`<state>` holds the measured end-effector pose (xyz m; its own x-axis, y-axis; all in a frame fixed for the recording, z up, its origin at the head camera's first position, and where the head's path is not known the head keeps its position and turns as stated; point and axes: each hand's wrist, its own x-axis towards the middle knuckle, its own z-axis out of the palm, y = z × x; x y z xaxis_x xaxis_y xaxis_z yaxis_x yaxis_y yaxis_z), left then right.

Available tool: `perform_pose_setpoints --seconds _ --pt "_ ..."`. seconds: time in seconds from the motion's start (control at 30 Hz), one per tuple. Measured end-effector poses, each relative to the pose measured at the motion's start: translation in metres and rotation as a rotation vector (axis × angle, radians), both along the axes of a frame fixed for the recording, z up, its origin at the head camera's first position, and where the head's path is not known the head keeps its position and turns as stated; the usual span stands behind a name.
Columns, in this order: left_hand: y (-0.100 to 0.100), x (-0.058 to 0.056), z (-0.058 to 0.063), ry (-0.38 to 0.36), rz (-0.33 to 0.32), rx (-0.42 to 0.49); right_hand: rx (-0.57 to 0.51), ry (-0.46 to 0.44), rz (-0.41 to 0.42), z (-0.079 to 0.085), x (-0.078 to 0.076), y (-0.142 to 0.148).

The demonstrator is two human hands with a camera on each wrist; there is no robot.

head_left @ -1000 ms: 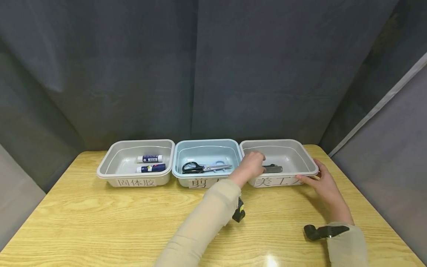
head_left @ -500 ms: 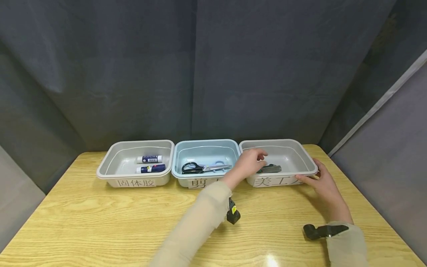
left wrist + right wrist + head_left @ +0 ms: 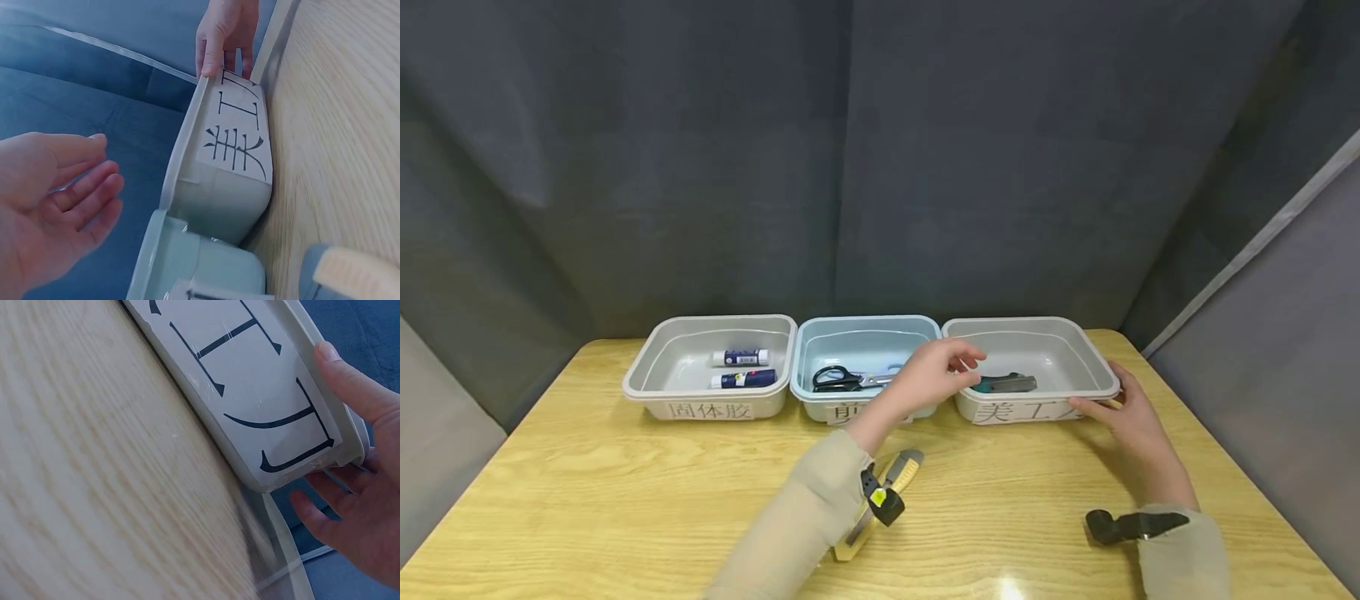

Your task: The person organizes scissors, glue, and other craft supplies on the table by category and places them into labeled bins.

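Observation:
My left hand [image 3: 931, 372] hovers over the gap between the blue bin [image 3: 868, 321] and the right grey bin [image 3: 1060, 332], its fingers loosely bent around nothing. A green and grey utility knife [image 3: 1015, 383] lies inside that grey bin. My right hand [image 3: 1131, 417] grips the bin's right front corner, the thumb [image 3: 350, 381] on the rim and the other fingers against the side. Below my left wrist, a yellow utility knife [image 3: 908, 468] lies on the table, partly covered by the wrist camera. Black-handled scissors [image 3: 838, 379] and a light-blue pair, partly hidden, rest in the blue bin.
A left grey bin [image 3: 658, 350] holds two glue sticks [image 3: 743, 379]. All three bins stand in a row near the back of the wooden table [image 3: 625, 483], with paper labels on their fronts. Dark curtains [image 3: 737, 167] rise behind, and pale panels flank the sides.
My left hand has moved out of the right grey bin, leftward and slightly toward me, uncovering more of the green knife. The yellow knife has come into sight. My right hand stays put.

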<state>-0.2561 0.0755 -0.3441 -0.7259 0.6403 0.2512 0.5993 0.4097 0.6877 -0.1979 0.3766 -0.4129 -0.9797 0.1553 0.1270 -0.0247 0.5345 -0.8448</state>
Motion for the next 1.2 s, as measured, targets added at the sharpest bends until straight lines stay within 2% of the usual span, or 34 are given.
perform_pose_setpoints --seconds 0.17,0.37,0.6,0.7,0.9,1.13,1.2 --pt "-0.015 0.009 0.001 0.034 -0.019 -0.056 -0.003 -0.006 0.003 0.002 0.002 0.001" --pt "-0.031 0.019 -0.002 0.039 -0.021 -0.129 -0.004 -0.006 0.003 0.003 0.002 0.001" --pt "-0.048 0.029 -0.009 0.042 -0.023 -0.131 -0.006 -0.006 -0.003 0.001 0.002 0.001" --pt "-0.053 0.035 -0.010 0.023 -0.038 -0.145 0.000 -0.014 -0.006 0.001 0.002 0.001" --pt "-0.065 0.046 -0.016 -0.046 -0.036 -0.241 0.006 -0.023 -0.002 0.002 0.004 0.002" --pt "-0.079 0.050 -0.027 -0.059 -0.044 -0.301 0.022 -0.015 0.017 0.004 0.003 0.002" --pt "-0.082 0.050 -0.030 -0.086 -0.041 -0.311 0.022 -0.011 0.022 0.005 0.003 0.001"
